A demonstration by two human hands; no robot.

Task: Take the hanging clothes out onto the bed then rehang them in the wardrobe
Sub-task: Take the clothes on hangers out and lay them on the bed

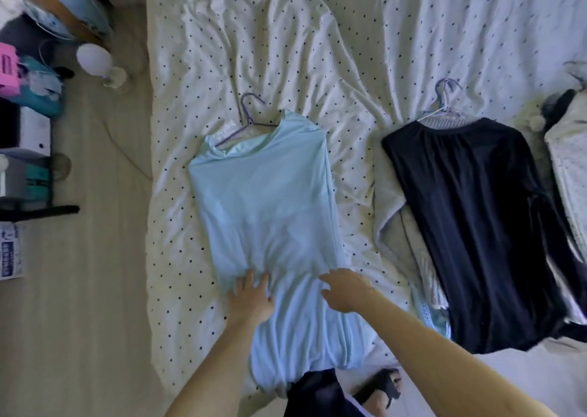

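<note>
Left hand [251,299] & right hand [346,289], fingers straight & spread, gripping nothing, rest flat on lower part of pale blue soft garment [263,200] lying w/ purple wire hanger [251,115] on white dotted bedsheet [286,35], dark navy garment [476,226] to its right.

Bare forearms [219,362], dark navy clothing [317,394], black open-toed sandal [381,383]
</note>
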